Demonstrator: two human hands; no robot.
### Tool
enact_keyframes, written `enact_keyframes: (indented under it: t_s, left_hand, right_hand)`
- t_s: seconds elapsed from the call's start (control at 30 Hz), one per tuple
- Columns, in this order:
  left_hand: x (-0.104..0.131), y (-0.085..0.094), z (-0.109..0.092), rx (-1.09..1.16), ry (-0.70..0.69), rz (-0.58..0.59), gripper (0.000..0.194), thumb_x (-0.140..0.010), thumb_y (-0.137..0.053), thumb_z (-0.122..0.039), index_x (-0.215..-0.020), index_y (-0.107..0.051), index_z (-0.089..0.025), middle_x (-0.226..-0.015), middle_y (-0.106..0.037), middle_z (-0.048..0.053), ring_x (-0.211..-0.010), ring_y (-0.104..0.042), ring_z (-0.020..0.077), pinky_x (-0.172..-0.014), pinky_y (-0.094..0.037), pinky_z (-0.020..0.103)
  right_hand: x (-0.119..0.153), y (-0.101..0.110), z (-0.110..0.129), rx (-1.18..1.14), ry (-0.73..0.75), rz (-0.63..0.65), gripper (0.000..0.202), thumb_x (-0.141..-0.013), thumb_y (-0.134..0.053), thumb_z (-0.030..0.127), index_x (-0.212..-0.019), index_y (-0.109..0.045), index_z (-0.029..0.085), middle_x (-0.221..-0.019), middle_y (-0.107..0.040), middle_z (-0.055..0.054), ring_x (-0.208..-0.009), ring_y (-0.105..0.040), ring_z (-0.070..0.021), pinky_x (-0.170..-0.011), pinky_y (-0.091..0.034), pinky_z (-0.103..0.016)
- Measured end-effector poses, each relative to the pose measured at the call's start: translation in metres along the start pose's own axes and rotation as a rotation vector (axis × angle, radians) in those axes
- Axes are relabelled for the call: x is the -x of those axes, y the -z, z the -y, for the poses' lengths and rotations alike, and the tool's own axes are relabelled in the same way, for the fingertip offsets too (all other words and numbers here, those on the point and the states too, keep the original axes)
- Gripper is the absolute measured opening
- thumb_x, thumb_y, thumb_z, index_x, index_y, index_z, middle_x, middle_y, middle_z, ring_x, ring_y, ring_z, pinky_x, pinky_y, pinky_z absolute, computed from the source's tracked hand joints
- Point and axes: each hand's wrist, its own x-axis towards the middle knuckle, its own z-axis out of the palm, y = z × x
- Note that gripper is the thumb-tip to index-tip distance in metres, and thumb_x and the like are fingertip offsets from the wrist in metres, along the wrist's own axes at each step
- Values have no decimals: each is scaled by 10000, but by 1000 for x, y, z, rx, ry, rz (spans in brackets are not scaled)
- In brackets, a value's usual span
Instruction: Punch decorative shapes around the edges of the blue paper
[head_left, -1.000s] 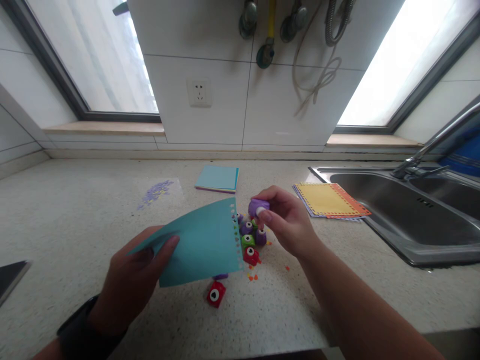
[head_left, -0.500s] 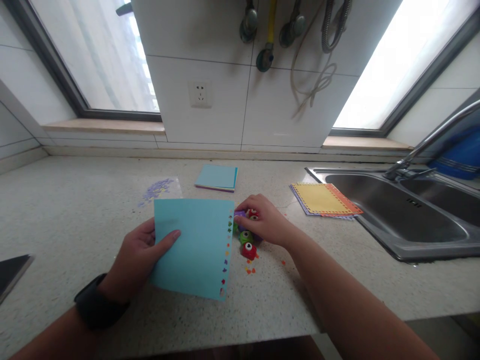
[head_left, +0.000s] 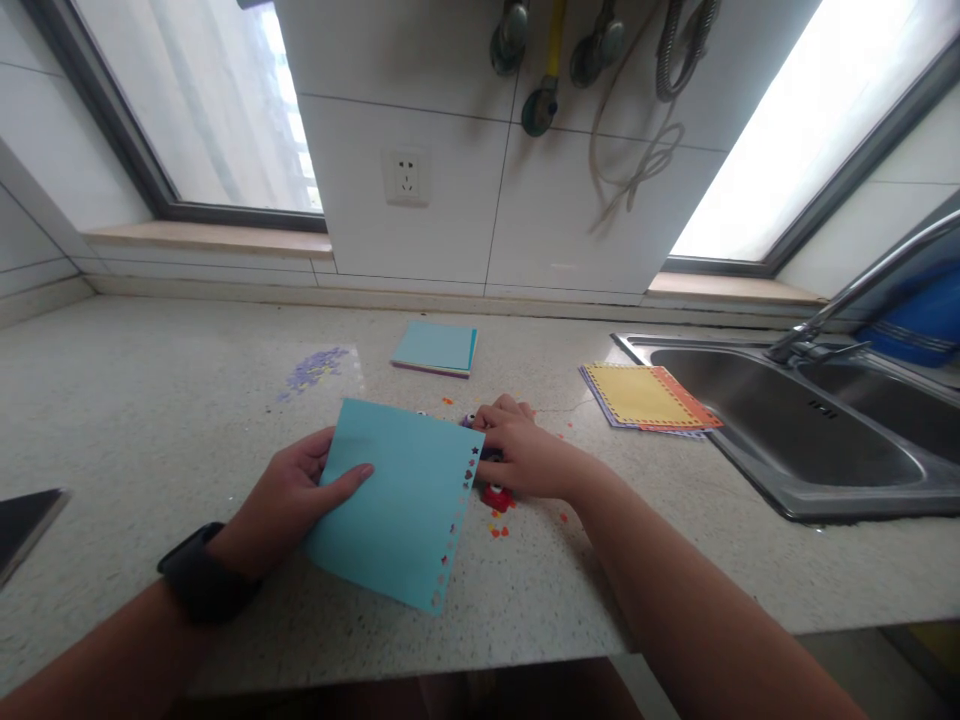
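The blue sheet point(head_left: 397, 500) tilts over the counter point(head_left: 150, 410), toward seven o'clock from the view's centre, its punched edge facing three. At its nine o'clock the left hand point(head_left: 281, 505) pinches it, thumb flat on top, forearm running toward eight. At its two-to-three o'clock the right hand point(head_left: 532, 450) bends palm-down, forearm toward four; whether it grips anything I cannot tell. A red punch point(head_left: 496, 498) shows at that hand's seven o'clock.
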Motion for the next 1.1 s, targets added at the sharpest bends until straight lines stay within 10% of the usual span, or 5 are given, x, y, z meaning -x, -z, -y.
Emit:
enact_keyframes:
  t_s: [0.37, 0.8, 1.1]
  left_hand:
    - [0, 0, 0, 10, 2, 77, 471, -791, -806, -387, -1209, -677, -212, -1115, -788, 110, -1012, -750, 328, -821, -632, 423]
    - [-1, 0, 0, 151, 23, 76, 410, -763, -829, -329, -1138, -705, -218, -1020, -792, 78, -884, -739, 256, -747, -589, 317]
    - [-5, 4, 10, 492, -79, 94, 321, -862, -661, -501, -884, -686, -182, -644, -665, 11, -526, -593, 146, -477, -455, 241]
  right_hand:
    - [-3, 6, 3, -399, -145, -226, 381, -1066, -403, 357, -1045, -768, 253, -994, -744, -55, -972, -622, -215, -913, -417, -417]
    - [-5, -2, 8, -646, -203, -222, 157, -882, -679, 332, -811, -740, 207, -825, -685, -34, -768, -620, -164, -696, -481, -317]
    - [-10, -1, 11, -916, -355, -520, 237, -847, -706, 428, -848, -703, 191, -742, -642, -6, -648, -545, -133, -606, -434, -290]
